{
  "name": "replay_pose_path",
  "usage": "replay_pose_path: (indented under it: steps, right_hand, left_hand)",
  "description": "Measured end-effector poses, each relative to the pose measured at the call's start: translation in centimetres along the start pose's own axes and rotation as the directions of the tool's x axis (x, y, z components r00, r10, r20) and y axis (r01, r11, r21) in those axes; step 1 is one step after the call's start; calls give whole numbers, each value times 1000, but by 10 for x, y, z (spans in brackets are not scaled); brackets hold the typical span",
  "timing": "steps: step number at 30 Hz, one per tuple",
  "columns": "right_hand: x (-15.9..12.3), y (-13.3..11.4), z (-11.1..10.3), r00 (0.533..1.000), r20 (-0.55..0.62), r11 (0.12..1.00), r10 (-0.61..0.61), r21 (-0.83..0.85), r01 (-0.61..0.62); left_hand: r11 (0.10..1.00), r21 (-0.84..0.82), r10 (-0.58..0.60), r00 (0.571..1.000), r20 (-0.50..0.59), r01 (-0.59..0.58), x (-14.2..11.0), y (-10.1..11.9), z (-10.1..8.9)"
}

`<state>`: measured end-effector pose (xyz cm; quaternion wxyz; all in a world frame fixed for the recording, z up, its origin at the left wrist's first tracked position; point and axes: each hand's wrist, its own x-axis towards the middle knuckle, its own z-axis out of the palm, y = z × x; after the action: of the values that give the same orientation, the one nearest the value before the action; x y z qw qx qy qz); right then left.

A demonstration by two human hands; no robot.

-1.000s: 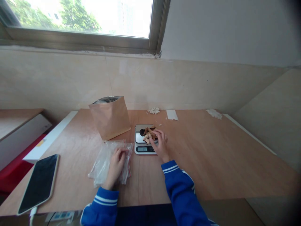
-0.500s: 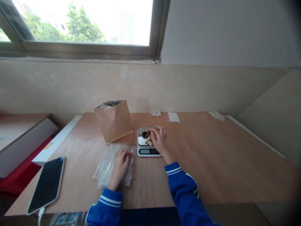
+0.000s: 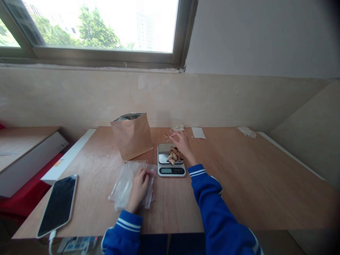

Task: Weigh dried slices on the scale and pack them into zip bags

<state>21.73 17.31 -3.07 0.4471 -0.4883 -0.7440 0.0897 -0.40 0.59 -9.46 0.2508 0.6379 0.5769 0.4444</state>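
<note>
A small kitchen scale (image 3: pixel 162 159) with a mirrored plate stands on the table, a pile of tan dried slices (image 3: pixel 174 156) lying on it. Just beyond the plate, my right hand (image 3: pixel 182 141) pinches one thin brown dried slice (image 3: pixel 166 136) between thumb and fingertips. My left hand (image 3: pixel 140 184) lies on a stack of clear zip bags (image 3: pixel 122 186) with red-striped seals, its fingers curled at the seal edge. Behind the bags a brown kraft paper pouch (image 3: pixel 132 140) stands upright with its top gaping; what is inside cannot be made out.
A tablet (image 3: pixel 57 205) with a white cable lies at the table's left edge. Along the back are a crumpled whitish scrap (image 3: pixel 177 128), a flat white packet (image 3: pixel 198 132) and another pale scrap (image 3: pixel 247 132). A wall and window rise behind the table (image 3: pixel 239 184).
My right hand has moved from the pile on the scale to beyond the plate, with a slice in its fingers. The left hand stays on the bags. The view has shifted slightly.
</note>
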Motion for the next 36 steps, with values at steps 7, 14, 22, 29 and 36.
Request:
replay_pose_path:
  steps: [7, 14, 22, 29, 36]
  right_hand:
    - [-70, 54, -26, 881, -396, 966, 258, 134, -222]
    - [-112, 73, -28, 895, -217, 918, 390, 163, -360]
    - [-110, 71, -28, 929, -151, 941, 339, 70, -332]
    - [-107, 74, -23, 976, -145, 977, 163, -113, -180]
    - [-107, 73, -26, 980, -137, 980, 145, -118, -161]
  left_hand:
    - [1000, 15, -9, 1000, 13, 9, -1, 1, 0]
    - [999, 45, -1, 1000, 10, 0, -2, 4, -1]
    - [998, 63, 7, 1000, -15, -6, -3, 2, -2]
    - [997, 82, -3, 1000, -12, 4, -3, 0, 0]
    - [993, 118, 23, 1000, -5, -22, -4, 4, 0]
